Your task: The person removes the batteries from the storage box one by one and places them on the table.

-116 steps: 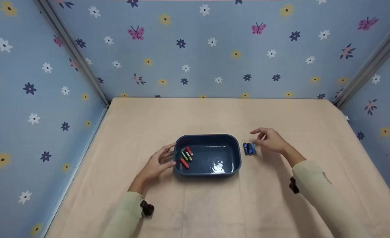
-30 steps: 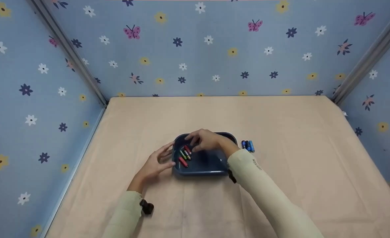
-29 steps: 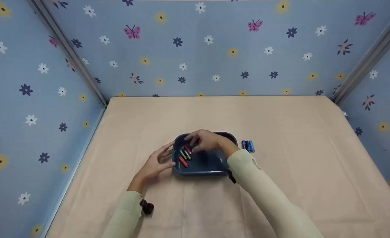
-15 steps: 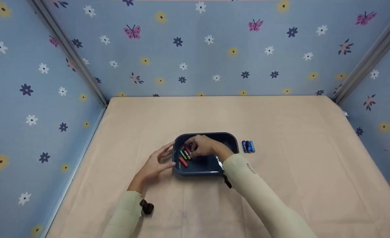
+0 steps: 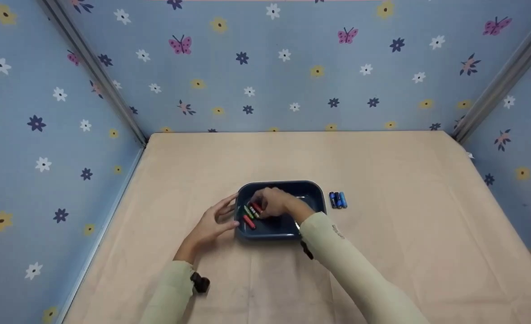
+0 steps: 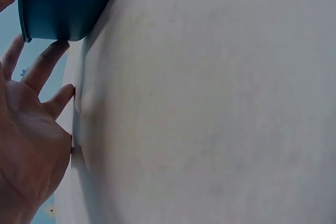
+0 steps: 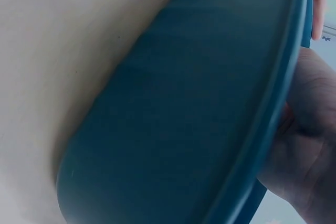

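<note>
A dark blue rectangular dish (image 5: pixel 278 236) stands on the table, with several small batteries inside its left part. Among them are a red battery (image 5: pixel 249 222) near the front, a green battery (image 5: pixel 248 211), and another red battery (image 5: pixel 257 207) beside a white-striped one. My right hand (image 5: pixel 275 202) reaches into the dish, index finger and thumb bent down at the far and near ends of these batteries; its grip is partly hidden. My left hand (image 5: pixel 211 223) rests its extended fingers and thumb against the dish's left end, as the left wrist view shows on the dish wall (image 6: pixel 65 9).
Three blue batteries (image 5: pixel 338 200) lie side by side on the cloth-covered table (image 5: pixel 405 171), just right of the dish. Flower-patterned panels (image 5: pixel 292 81) close off the back and both sides.
My right hand has come from beside the blue batteries on the right into the dish, then lowered with its fingers drawing in around the batteries. The left hand stays against the dish.
</note>
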A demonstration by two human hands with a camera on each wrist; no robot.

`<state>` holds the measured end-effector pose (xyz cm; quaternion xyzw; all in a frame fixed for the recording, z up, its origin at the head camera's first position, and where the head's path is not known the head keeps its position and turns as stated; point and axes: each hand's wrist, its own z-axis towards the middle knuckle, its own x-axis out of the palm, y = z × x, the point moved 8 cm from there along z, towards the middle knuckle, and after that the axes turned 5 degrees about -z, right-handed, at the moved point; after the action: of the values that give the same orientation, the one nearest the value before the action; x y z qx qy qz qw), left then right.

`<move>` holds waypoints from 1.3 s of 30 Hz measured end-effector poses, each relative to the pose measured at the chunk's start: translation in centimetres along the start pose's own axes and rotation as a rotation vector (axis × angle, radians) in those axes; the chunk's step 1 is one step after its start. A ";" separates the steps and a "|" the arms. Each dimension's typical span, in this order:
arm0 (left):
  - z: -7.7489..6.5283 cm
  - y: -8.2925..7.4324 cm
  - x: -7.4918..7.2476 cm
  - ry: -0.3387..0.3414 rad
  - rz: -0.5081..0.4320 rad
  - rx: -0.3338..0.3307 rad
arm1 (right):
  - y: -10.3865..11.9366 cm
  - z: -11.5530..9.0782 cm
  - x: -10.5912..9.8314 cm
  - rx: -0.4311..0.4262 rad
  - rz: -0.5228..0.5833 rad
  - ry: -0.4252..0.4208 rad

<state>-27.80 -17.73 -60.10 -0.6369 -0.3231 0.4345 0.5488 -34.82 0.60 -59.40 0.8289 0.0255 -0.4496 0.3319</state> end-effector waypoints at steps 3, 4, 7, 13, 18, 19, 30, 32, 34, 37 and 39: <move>0.0 0.0 0.0 0.005 -0.003 0.005 | -1.0 0.9 0.6 0.010 -0.028 0.002; 0.0 0.0 0.0 0.004 0.001 0.005 | -1.0 0.9 0.6 0.012 -0.037 0.007; 0.0 0.0 0.0 -0.001 0.005 0.005 | -0.8 0.5 0.6 0.016 -0.064 0.008; 0.0 0.1 -0.2 -0.015 0.019 0.010 | 0.7 -1.6 -0.3 0.046 -0.081 0.053; 0.1 0.0 -0.2 -0.014 0.026 0.022 | 1.3 -2.3 -0.4 0.042 -0.095 0.073; 0.1 0.0 -0.2 -0.014 0.024 0.021 | 1.3 -2.4 -0.5 0.038 -0.101 0.070; 0.1 -0.1 -0.1 -0.012 0.014 0.016 | -1.5 0.4 0.7 0.035 -0.145 0.061; 0.2 -0.2 0.0 -0.007 0.011 0.019 | -1.8 0.6 0.8 0.032 -0.151 0.060; 0.2 -0.1 0.0 -0.012 0.010 0.010 | -1.9 0.6 0.7 0.033 -0.135 0.065; 0.1 0.0 0.0 -0.016 0.008 0.000 | -1.7 0.0 0.3 0.036 -0.118 0.074; 0.1 0.0 -0.1 -0.021 0.012 -0.008 | -1.5 -0.6 -0.1 0.027 -0.099 0.066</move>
<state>-27.92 -17.78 -60.12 -0.6365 -0.3266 0.4431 0.5402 -35.01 2.13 -59.88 0.8455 0.0711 -0.4381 0.2970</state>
